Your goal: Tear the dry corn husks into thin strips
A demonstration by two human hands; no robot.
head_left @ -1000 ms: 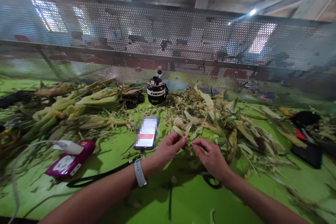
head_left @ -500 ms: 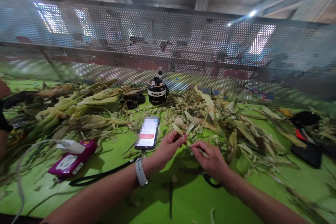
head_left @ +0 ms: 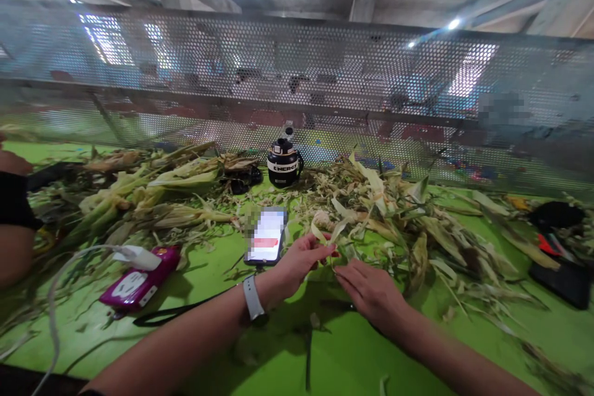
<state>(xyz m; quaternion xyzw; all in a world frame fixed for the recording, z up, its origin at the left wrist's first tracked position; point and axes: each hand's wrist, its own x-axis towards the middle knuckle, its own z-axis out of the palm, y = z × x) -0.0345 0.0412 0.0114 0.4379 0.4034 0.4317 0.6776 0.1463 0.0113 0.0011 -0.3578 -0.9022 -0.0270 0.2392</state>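
Observation:
My left hand point(head_left: 302, 265), with a pale watch strap on its wrist, pinches a pale strip of corn husk point(head_left: 318, 233) between thumb and fingers. Close by on the right, my right hand point(head_left: 369, 289) has its fingers drawn together at the strip's lower end; its fingertips are partly hidden. Beneath it, a dark blade of a pair of scissors point(head_left: 338, 305) shows on the green table point(head_left: 278, 352), the handles covered by the hand. Just beyond my fingers lies a heap of loose corn husks point(head_left: 385, 198).
A phone point(head_left: 266, 238) lies left of my hands, with a magenta power bank point(head_left: 139, 281) and cable farther left. A black jug point(head_left: 283, 167) stands against the perforated metal screen point(head_left: 325, 62). More husks point(head_left: 176, 179) pile up at left, near another person's arm point(head_left: 16, 223).
My right hand has turned more palm-down and now covers the scissors' handles. My left hand keeps its pinch on the husk strip. The whole view has shifted slightly.

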